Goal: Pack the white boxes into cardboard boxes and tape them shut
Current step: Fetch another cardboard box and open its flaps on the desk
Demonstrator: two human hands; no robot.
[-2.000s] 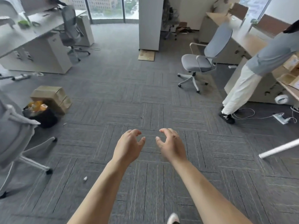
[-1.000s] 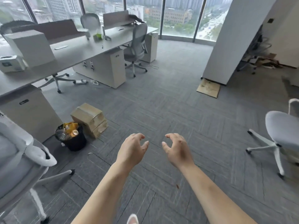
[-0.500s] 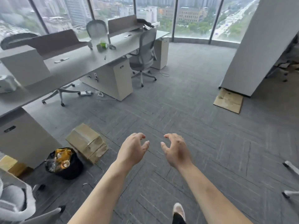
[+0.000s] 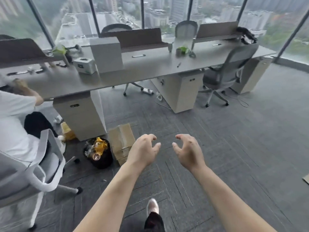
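Note:
My left hand (image 4: 143, 150) and my right hand (image 4: 188, 150) hover side by side above the grey carpet, fingers loosely curled, holding nothing. A stack of cardboard boxes (image 4: 122, 142) lies on the floor just left of my left hand, beside a desk pedestal. A tall white box (image 4: 107, 54) stands on the long grey desk (image 4: 150, 69), with a smaller white box (image 4: 84, 65) with green print next to it on its left.
A black bin (image 4: 98, 153) full of rubbish stands left of the cardboard boxes. A person in a white shirt (image 4: 13, 124) sits at far left in a grey chair (image 4: 33, 173). Another chair (image 4: 224, 74) stands at the desk's right end. My shoe (image 4: 152, 206) shows below.
My view has swung left and I have walked nearer the long desk. The cardboard boxes and bin are now just ahead. My empty hands have kept their pose in front of me.

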